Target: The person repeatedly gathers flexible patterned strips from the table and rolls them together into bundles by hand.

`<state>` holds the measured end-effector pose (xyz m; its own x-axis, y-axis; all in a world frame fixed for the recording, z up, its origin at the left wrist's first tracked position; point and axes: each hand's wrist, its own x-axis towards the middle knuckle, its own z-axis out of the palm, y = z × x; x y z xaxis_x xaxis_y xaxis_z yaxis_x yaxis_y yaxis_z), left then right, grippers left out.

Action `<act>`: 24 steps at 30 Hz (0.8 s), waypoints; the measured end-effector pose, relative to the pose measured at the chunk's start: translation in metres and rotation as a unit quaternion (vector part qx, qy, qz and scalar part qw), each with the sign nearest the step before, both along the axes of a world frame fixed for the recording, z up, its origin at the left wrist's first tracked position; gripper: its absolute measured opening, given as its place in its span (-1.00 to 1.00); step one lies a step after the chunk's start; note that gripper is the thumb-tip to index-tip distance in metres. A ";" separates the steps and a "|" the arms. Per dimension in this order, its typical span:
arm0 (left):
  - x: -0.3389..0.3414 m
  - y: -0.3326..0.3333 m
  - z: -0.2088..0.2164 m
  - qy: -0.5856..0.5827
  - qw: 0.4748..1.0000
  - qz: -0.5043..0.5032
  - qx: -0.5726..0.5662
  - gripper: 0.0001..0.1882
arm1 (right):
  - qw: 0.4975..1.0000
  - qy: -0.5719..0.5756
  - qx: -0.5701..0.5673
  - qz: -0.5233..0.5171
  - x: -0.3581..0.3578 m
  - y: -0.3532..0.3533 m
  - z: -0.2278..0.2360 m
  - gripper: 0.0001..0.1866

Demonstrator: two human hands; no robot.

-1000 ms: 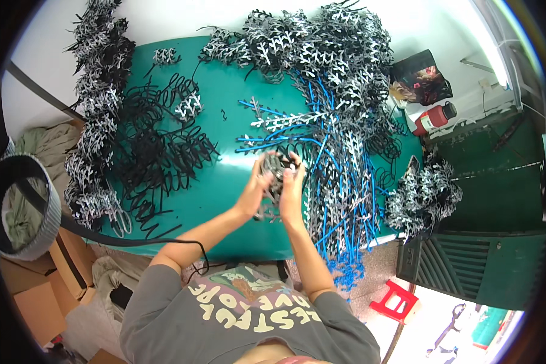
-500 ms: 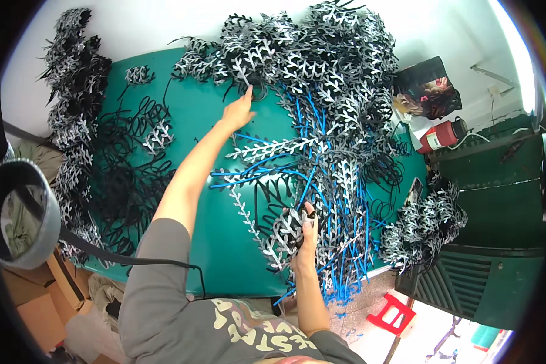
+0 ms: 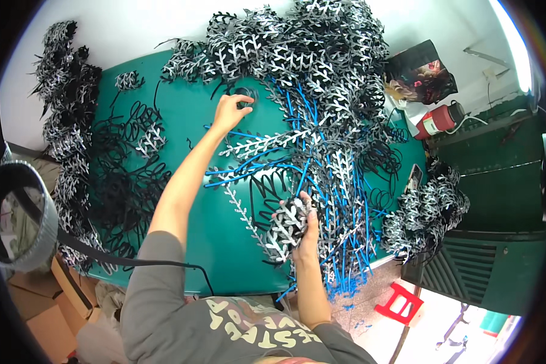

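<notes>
My right hand (image 3: 306,225) grips a rolled bundle of silver-and-black leaf-pattern trim (image 3: 287,227) just above the near part of the green table (image 3: 194,236). My left arm stretches far across the table. My left hand (image 3: 227,113) reaches a small black coil (image 3: 246,97) at the edge of the big heap of leaf trim (image 3: 297,54), fingers curled toward it without a clear grip. Blue cords (image 3: 340,200) and single leaf strips (image 3: 261,144) lie between the two hands.
Loose black loops (image 3: 124,176) and more leaf trim (image 3: 64,121) cover the table's left side. A further trim pile (image 3: 428,209) sits on the right by a green metal cabinet (image 3: 497,267). A red canister (image 3: 438,119), a red stool (image 3: 400,303) and a grey bucket (image 3: 18,218) stand around the table.
One second ago both hands worked the bundle together. My left hand then let go and reached across to the far heap, now curling at a black coil. My right hand keeps the bundle.
</notes>
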<state>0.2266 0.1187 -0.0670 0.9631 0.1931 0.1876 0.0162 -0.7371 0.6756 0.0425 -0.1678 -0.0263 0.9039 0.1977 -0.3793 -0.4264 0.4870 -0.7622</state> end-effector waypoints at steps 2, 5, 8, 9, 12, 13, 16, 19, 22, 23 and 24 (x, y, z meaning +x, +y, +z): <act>-0.032 -0.009 0.022 -0.012 0.931 -0.025 -0.364 -0.68 | 0.998 0.035 0.044 -0.023 0.000 -0.001 0.014 -0.38; -0.097 -0.027 0.060 0.047 0.797 -0.039 -0.601 -0.53 | 0.996 0.032 0.069 -0.052 0.003 0.007 0.016 -0.38; -0.158 -0.047 0.085 0.048 0.686 -0.052 -0.724 -0.47 | 0.993 -0.061 0.095 -0.039 0.006 0.029 0.023 -0.34; -0.176 -0.052 0.093 0.088 0.694 -0.040 -0.714 -0.46 | 0.990 -0.086 0.112 -0.028 0.007 0.036 0.026 -0.33; -0.224 -0.062 0.113 0.101 0.706 -0.020 -0.701 -0.53 | 0.987 -0.123 0.102 0.017 -0.001 0.051 0.042 -0.32; -0.236 -0.060 0.129 0.128 0.778 0.007 -0.615 -0.51 | 0.986 -0.103 0.117 0.053 -0.007 0.051 0.047 -0.34; -0.268 -0.033 0.139 -0.002 0.996 -0.019 -0.090 -0.46 | 0.985 -0.036 0.111 0.126 -0.035 0.059 0.064 -0.38; -0.298 -0.026 0.154 0.016 0.961 -0.040 -0.272 -0.30 | 0.968 -0.005 0.168 0.188 -0.068 0.067 0.066 -0.40; -0.325 -0.022 0.161 0.054 0.868 -0.150 -0.470 -0.20 | 0.960 0.029 0.134 0.243 -0.097 0.077 0.066 -0.42; -0.335 -0.019 0.169 0.063 0.868 -0.152 -0.468 -0.19 | 0.965 -0.004 0.113 0.235 -0.106 0.079 0.068 -0.45; -0.344 -0.016 0.179 0.071 0.868 -0.153 -0.467 -0.19 | 0.961 -0.004 0.111 0.254 -0.110 0.078 0.061 -0.45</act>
